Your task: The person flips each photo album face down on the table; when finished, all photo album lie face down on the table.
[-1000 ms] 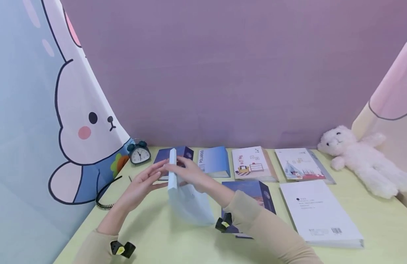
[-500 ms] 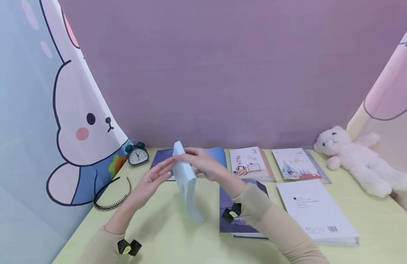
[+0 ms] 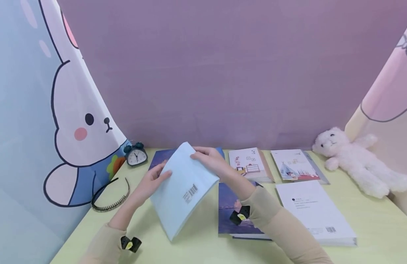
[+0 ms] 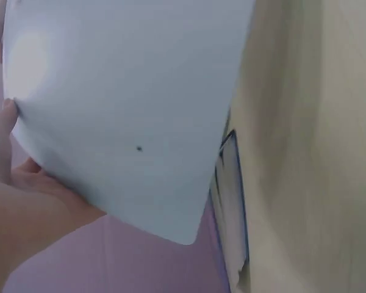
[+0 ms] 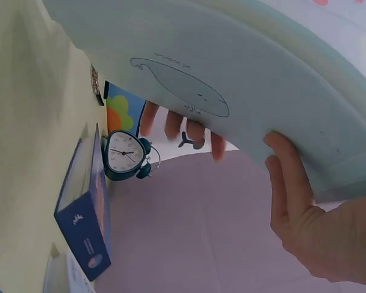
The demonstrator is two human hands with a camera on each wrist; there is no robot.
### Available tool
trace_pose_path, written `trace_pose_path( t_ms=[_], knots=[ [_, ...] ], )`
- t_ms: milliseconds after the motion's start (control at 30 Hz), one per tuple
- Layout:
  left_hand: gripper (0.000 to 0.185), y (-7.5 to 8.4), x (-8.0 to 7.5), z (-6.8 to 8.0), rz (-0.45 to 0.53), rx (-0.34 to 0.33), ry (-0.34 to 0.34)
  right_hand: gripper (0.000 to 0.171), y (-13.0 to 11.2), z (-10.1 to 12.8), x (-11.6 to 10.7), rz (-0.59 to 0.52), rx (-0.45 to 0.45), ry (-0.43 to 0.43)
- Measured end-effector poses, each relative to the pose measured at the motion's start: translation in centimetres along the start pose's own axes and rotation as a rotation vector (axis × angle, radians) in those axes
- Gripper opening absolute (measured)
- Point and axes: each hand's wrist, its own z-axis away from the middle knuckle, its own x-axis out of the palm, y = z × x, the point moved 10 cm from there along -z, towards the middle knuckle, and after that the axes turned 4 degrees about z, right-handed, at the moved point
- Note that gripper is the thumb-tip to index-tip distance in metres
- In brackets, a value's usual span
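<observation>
Both hands hold a light blue album (image 3: 171, 183) aslant over the table, its barcode side turned up toward the head view. My left hand (image 3: 148, 185) grips the left edge, thumb on the barcode side and the other fingers behind. At the upper right edge, my right hand (image 3: 211, 161) has its thumb on that same side and its fingers out of sight underneath. A whale drawing (image 5: 186, 88) shows on the opposite cover in the right wrist view. In the left wrist view the album's smooth cover (image 4: 128, 116) fills much of the frame.
Behind the hands lie a dark blue album (image 3: 158, 157) and two illustrated albums (image 3: 246, 159) (image 3: 295, 163). Nearer are another dark blue album (image 3: 231, 209) and a white one (image 3: 313, 209). An alarm clock (image 3: 136, 156), headband (image 3: 107, 207) and plush bear (image 3: 358, 157) flank them.
The light blue album has turned from nearly edge-on to show its barcode face. Its top and my right hand have moved to the right, and both hands keep hold of it.
</observation>
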Motion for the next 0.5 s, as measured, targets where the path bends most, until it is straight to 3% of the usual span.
trace_pose_path(
  t_ms=[267,500],
  knots=[
    [0.051,-2.9,-2.3,-0.4,-0.200,-0.073,-0.068,0.046,1.6,-0.2,-1.1,-0.085,-0.007,0.122],
    [0.050,-3.7,-3.2,-0.8,-0.209,-0.043,-0.111,0.055,3.1,-0.4,-0.5,-0.025,-0.028,0.028]
  ],
)
